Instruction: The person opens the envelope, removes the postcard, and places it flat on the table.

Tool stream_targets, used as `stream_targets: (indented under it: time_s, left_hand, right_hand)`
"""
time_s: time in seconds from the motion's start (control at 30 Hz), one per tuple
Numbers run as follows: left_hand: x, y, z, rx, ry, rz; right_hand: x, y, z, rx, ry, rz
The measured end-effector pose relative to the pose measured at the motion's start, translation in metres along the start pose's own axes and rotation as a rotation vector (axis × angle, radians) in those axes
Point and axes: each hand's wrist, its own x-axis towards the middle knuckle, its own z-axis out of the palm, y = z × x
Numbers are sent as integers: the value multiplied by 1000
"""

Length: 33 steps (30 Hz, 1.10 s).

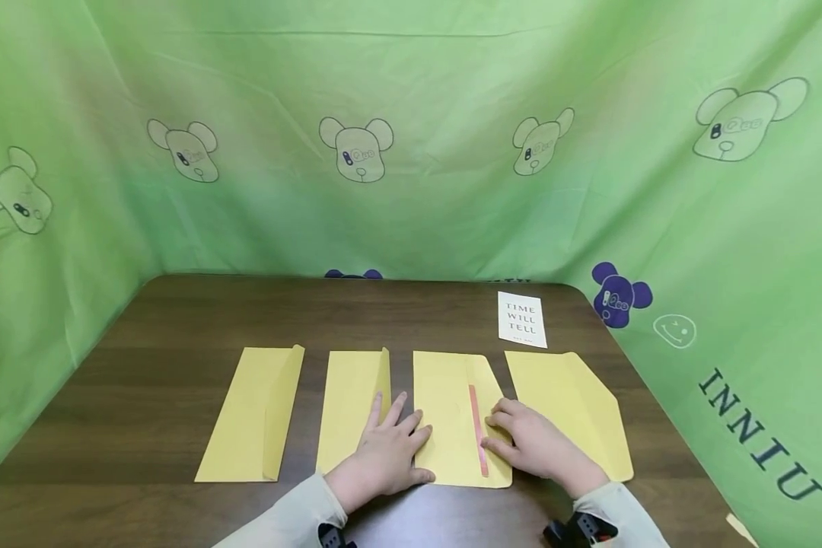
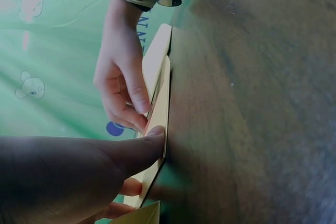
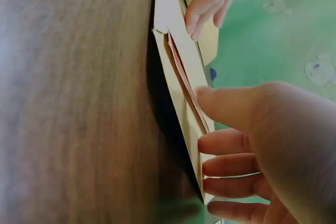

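A yellow envelope lies with its flap unfolded to the right. A narrow red paper edge shows along its mouth; the rest of that paper is hidden inside. My left hand rests with spread fingers at the envelope's left edge, thumb on its lower corner. Over the flap is my right hand, its thumb and fingertips beside the red edge. In the right wrist view, the thumb and the fingers are apart, nearly straight, along the slightly gaping mouth.
Another envelope with its flap spread lies at the right. Two envelopes with folded flaps, one at far left and one beside my left hand, lie on the brown table. A white printed card sits behind. Green cloth surrounds the table.
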Motion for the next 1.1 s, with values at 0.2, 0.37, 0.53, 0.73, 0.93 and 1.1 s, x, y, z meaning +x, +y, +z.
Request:
stream_targets:
  time_s: [0.2,0.37,0.53,0.73,0.93,1.1]
  left_hand:
    - [0,0,0,-5,-14,7]
    - [1,-1,1,2,8,11]
    - [3,0,1,6,28,16]
    - [2,0,-1,-4,29,24]
    - [3,0,-2,15,15,20]
    - [4,0,-3,5,6,17]
  right_hand:
    - [9,-1,2,96,9,78]
    - [22,-4,2,139,-31,241]
    - [37,6,0,272,-157,388]
    - [52,18,0,344,-270,427]
    - [57,20,-1,378,-272,427]
    - [57,22,0,521,-246,410]
